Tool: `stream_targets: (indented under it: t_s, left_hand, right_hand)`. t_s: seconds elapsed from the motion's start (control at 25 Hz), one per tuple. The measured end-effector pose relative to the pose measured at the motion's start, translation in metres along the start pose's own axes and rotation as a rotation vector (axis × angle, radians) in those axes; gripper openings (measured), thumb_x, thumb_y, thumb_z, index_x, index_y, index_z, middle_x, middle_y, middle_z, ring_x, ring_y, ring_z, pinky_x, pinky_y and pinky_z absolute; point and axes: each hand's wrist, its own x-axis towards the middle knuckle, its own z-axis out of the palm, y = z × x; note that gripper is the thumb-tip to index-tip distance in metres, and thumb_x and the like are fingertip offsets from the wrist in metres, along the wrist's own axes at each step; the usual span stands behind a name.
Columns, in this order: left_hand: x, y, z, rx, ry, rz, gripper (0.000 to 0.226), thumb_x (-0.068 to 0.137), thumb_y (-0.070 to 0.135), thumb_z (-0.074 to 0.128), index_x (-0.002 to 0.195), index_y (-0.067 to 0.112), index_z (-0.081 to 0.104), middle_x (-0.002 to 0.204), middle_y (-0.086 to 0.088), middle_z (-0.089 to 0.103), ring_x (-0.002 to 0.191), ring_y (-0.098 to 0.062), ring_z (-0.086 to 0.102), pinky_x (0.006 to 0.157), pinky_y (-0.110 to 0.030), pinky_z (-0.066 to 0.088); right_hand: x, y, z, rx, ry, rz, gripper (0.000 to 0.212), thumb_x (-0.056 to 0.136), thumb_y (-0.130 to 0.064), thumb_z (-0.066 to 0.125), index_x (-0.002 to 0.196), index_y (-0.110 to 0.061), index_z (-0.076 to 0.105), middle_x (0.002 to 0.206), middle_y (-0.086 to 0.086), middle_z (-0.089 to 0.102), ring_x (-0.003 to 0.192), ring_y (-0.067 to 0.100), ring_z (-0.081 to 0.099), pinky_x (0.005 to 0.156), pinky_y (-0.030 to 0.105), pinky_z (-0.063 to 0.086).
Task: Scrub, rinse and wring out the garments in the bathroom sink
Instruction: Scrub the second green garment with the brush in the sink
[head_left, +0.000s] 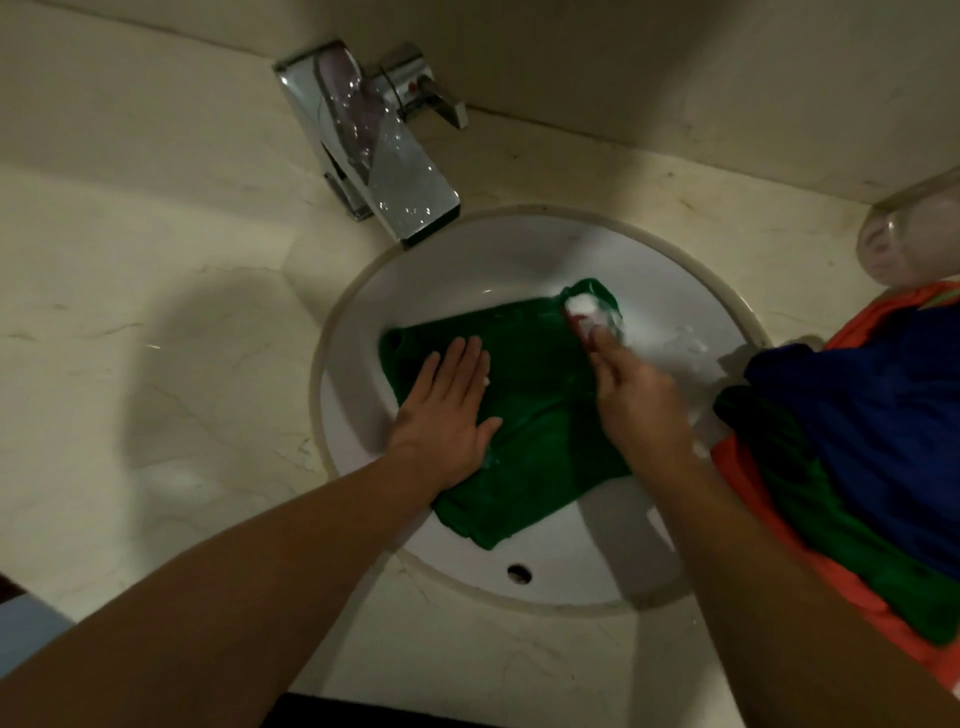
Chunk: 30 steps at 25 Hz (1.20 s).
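Round white sink (457, 270) set into a pale marble table (156, 312). 1 green garment (540, 415) lies inside the sink, spread mostly flat across the basin, wet, its near corner folded toward the front wall. Left hand (447, 405) lies flat on the left part of the green garment, fingers straight and together, thumb out, palm pressing the cloth down. Right hand (639, 400) is over the right part of the same garment, fingers curled round a small white soapy object (582, 306) and holding it against the far right corner of the cloth; cannot tell if it is a soap bar or a brush, some red shows on it. White foam (680, 343) sits on the basin wall just beside that corner.

Chrome faucet (374, 156) stands at the back of the sink, its spout reaching over the rim, lever to its right; no stream visible. Overflow hole (519, 573) is in the near wall of the sink, below the garment.

Pile of garments (857, 415) lies on the table right of the sink, touching the rim: blue on top, dark green under it, orange at the edges. Clear glass container (909, 239) stands behind the pile at the frame edge, blurred. Both forearms are bare.
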Motion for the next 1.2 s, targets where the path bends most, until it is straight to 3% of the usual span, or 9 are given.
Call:
stream_targets:
  t_s: [0.12, 0.2, 0.4, 0.52, 0.64, 0.88, 0.96, 1.08, 1.2]
  left_hand:
    - [-0.006, -0.016, -0.009, 0.080, -0.128, -0.159, 0.091, 0.098, 0.067, 0.004, 0.150, -0.003, -0.025, 0.162, -0.024, -0.026, 0.152, -0.034, -0.022, 0.120, -0.048, -0.017]
    - [-0.007, -0.020, -0.009, 0.111, -0.192, -0.176, 0.094, 0.096, 0.070, 0.001, 0.150, -0.002, -0.027, 0.161, -0.024, -0.028, 0.151, -0.033, -0.026, 0.120, -0.048, -0.019]
    - [-0.002, -0.026, -0.008, 0.083, -0.153, -0.149, 0.090, 0.097, 0.068, -0.001, 0.151, 0.001, -0.026, 0.161, -0.022, -0.030, 0.151, -0.032, -0.026, 0.120, -0.050, -0.018]
    - [-0.005, -0.022, -0.008, 0.110, -0.158, -0.185, 0.088, 0.099, 0.067, 0.001, 0.147, 0.001, -0.031, 0.158, -0.021, -0.036, 0.150, -0.032, -0.029, 0.120, -0.049, -0.017]
    - [-0.009, -0.021, -0.008, 0.148, -0.175, -0.215, 0.087, 0.100, 0.064, 0.002, 0.145, 0.000, -0.034, 0.157, -0.021, -0.036, 0.150, -0.032, -0.028, 0.121, -0.048, -0.016]
    - [0.000, -0.020, -0.003, 0.122, -0.137, -0.086, 0.080, 0.102, 0.059, 0.001, 0.155, 0.003, -0.020, 0.166, -0.017, -0.020, 0.154, -0.030, -0.017, 0.124, -0.050, -0.009]
    - [0.001, -0.017, -0.005, 0.147, -0.172, -0.109, 0.082, 0.102, 0.060, 0.002, 0.154, 0.002, -0.020, 0.165, -0.019, -0.022, 0.153, -0.032, -0.019, 0.124, -0.050, -0.010]
    - [0.000, -0.019, -0.007, 0.187, -0.211, -0.136, 0.084, 0.100, 0.062, 0.000, 0.154, 0.002, -0.022, 0.165, -0.019, -0.023, 0.152, -0.032, -0.022, 0.122, -0.051, -0.014]
    - [-0.002, -0.020, -0.006, 0.194, -0.217, -0.139, 0.085, 0.099, 0.064, -0.004, 0.154, 0.001, -0.020, 0.165, -0.020, -0.021, 0.153, -0.034, -0.019, 0.122, -0.052, -0.013]
  right_hand:
    - [-0.016, -0.053, 0.048, 0.064, -0.227, -0.279, 0.045, 0.105, -0.052, 0.037, 0.136, -0.081, 0.021, 0.101, 0.012, 0.073, 0.079, 0.032, 0.072, 0.076, 0.046, 0.061]
    - [-0.013, -0.064, 0.062, 0.017, -0.276, -0.338, 0.044, 0.104, -0.053, 0.035, 0.138, -0.078, 0.019, 0.110, 0.020, 0.072, 0.085, 0.038, 0.071, 0.078, 0.050, 0.060]
    - [0.019, -0.007, 0.011, 0.000, -0.019, 0.092, 0.039, 0.109, -0.041, 0.038, 0.147, -0.046, 0.047, 0.103, 0.017, 0.068, 0.078, 0.026, 0.059, 0.078, 0.037, 0.052]
    - [0.000, -0.051, 0.037, 0.148, -0.066, -0.096, 0.035, 0.108, -0.043, 0.042, 0.140, -0.046, 0.055, 0.099, 0.013, 0.071, 0.077, 0.025, 0.066, 0.077, 0.034, 0.054]
    - [-0.019, -0.078, 0.068, 0.050, -0.283, -0.328, 0.039, 0.105, -0.053, 0.035, 0.140, -0.069, 0.032, 0.116, 0.013, 0.073, 0.087, 0.035, 0.071, 0.082, 0.045, 0.060]
    - [-0.010, -0.026, 0.034, 0.046, 0.063, 0.041, 0.037, 0.107, -0.040, 0.046, 0.143, -0.043, 0.055, 0.111, 0.019, 0.072, 0.095, 0.036, 0.068, 0.090, 0.040, 0.055]
    - [-0.024, -0.061, 0.051, 0.145, -0.030, -0.038, 0.038, 0.108, -0.042, 0.043, 0.145, -0.050, 0.047, 0.111, 0.019, 0.073, 0.094, 0.035, 0.070, 0.089, 0.043, 0.057]
    - [-0.026, -0.070, 0.058, -0.018, -0.210, -0.247, 0.038, 0.108, -0.049, 0.036, 0.145, -0.059, 0.035, 0.105, 0.020, 0.071, 0.086, 0.038, 0.069, 0.080, 0.045, 0.058]
    - [0.005, -0.015, 0.017, -0.092, -0.073, 0.005, 0.038, 0.109, -0.048, 0.032, 0.145, -0.051, 0.044, 0.092, 0.013, 0.066, 0.072, 0.025, 0.061, 0.068, 0.035, 0.051]
